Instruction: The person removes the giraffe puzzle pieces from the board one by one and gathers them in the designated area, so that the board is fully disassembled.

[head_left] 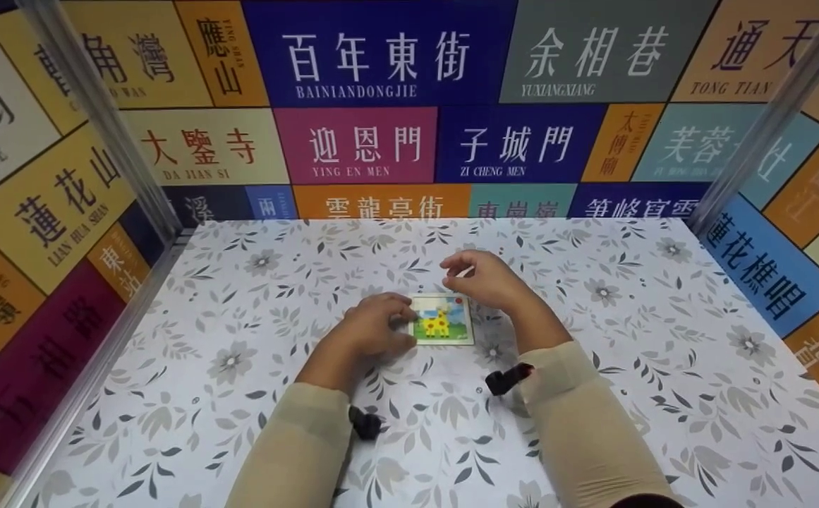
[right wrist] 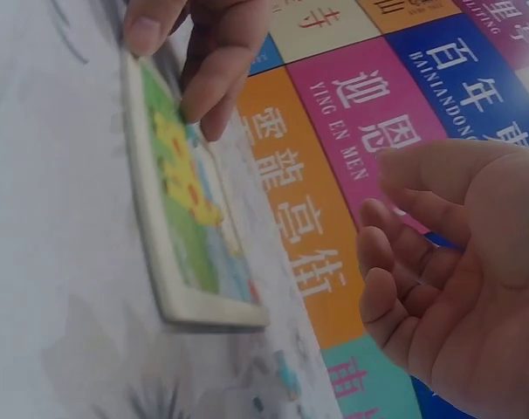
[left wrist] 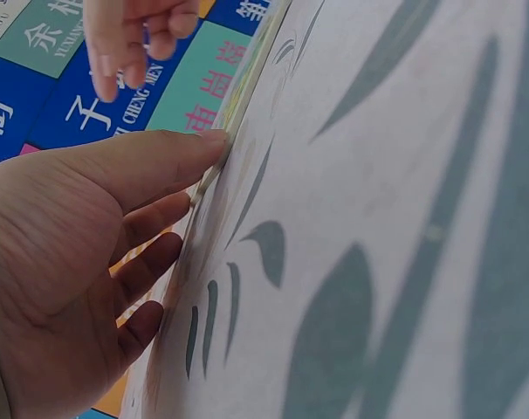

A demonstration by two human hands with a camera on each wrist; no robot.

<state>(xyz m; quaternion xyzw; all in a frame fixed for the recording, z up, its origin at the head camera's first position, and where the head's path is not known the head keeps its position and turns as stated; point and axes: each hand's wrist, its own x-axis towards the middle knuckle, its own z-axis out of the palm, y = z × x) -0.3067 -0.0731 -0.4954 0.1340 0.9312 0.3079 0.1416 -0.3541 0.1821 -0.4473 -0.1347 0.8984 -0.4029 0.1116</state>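
Note:
A small rectangular giraffe picture board (head_left: 457, 329) lies on the patterned tabletop between the hands. It has a pale raised rim, and a yellow giraffe with orange spots stands on green and blue in it. My left hand (head_left: 379, 324) grips its left end, thumb at the near corner and fingers at the far part. In the left wrist view, the thumb (left wrist: 173, 157) presses on the board's edge. My right hand (head_left: 487, 279) hovers past the board's far right corner, fingers loosely bent and holding nothing; the right wrist view shows its palm (right wrist: 474, 262) apart from the board.
A white cloth with grey leaves and flowers covers the table (head_left: 240, 423). Colourful panels with Chinese lettering form the back wall (head_left: 374, 56) and both sides, with clear posts (head_left: 109, 120) at the corners. A small black device (head_left: 365, 423) sits at each wrist.

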